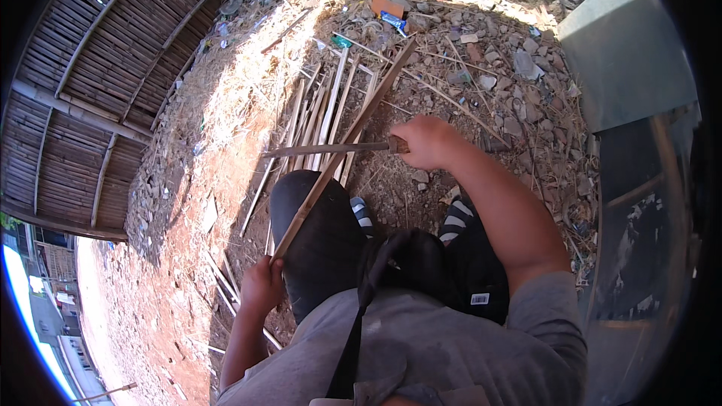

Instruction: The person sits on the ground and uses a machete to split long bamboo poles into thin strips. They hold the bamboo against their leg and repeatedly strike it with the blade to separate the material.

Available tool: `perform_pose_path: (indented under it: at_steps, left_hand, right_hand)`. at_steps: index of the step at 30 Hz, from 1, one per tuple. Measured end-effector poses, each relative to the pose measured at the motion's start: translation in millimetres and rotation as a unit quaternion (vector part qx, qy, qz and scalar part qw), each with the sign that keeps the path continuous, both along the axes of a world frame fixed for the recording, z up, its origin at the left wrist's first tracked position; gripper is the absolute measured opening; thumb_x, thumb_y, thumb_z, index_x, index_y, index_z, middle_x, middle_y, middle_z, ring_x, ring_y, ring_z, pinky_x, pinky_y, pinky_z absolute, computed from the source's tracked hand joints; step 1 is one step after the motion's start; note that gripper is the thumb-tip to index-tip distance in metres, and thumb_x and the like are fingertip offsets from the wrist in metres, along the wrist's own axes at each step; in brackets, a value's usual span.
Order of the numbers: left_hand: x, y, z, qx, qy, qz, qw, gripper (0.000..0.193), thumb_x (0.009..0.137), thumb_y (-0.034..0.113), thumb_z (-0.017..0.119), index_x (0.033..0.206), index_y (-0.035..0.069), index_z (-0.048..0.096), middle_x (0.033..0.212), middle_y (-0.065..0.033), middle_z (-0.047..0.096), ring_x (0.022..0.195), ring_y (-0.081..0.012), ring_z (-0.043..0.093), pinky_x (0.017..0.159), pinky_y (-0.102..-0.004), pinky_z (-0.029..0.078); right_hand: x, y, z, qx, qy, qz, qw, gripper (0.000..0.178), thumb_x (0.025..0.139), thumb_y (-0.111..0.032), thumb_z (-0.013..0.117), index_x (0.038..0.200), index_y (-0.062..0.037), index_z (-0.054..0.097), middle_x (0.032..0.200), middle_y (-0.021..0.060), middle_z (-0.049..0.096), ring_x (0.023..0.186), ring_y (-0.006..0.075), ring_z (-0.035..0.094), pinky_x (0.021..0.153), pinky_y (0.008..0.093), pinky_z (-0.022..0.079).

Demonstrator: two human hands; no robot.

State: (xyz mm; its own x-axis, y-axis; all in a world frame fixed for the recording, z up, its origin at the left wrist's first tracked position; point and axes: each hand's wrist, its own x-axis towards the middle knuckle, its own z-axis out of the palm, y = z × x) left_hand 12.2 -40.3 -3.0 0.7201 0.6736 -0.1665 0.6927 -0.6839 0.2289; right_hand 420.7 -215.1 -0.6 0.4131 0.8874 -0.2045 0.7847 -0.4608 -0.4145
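Head view: bamboo wall [90, 75] along the left edge, grey sheet [628, 53] upper right; sunlit ground [173, 278] left, rubble [519, 94] ahead. Right arm [504, 199] bent inward, right hand [427, 141] clasped round a knife [368, 148], blade pointing left. Left hand [263, 286] beside the left leg [327, 263], gripping one stick's [372, 105] near end; stick slanting up-right, crossed by the blade, contact unclear. Slats [325, 114] beyond.

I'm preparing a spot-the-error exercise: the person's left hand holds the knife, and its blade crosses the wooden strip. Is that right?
Not quite: the head view shows the right hand holding the knife. Its blade does cross the wooden strip.
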Motion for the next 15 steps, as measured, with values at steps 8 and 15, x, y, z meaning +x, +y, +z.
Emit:
perform_pose_path:
  at_steps: [8,15]
  left_hand:
    - [2.4,1.1,-1.0,0.008,-0.017,0.002,1.0,0.029,0.1,0.028,0.057,0.088,0.002,0.06,0.072,-0.0267,0.064,0.071,-0.0489,0.064,0.064,-0.0573,0.048]
    - [-4.8,0.9,-12.1,0.035,-0.025,-0.01,0.999,0.028,0.1,0.028,0.057,0.09,0.003,0.06,0.074,-0.0268,0.064,0.07,-0.0483,0.064,0.065,-0.0567,0.049]
  right_hand:
    - [38.4,-5.6,-39.7,0.062,0.063,-0.126,0.988,0.038,0.085,-0.025,0.071,0.119,-0.0087,0.065,0.105,0.0197,0.071,0.101,0.0361,0.068,0.089,0.0447,0.055]
    - [-3.5,11.4,-14.4,0.049,-0.022,0.019,0.998,0.025,0.081,-0.022,0.07,0.101,-0.0083,0.065,0.09,0.0161,0.07,0.09,0.0384,0.068,0.082,0.049,0.055]
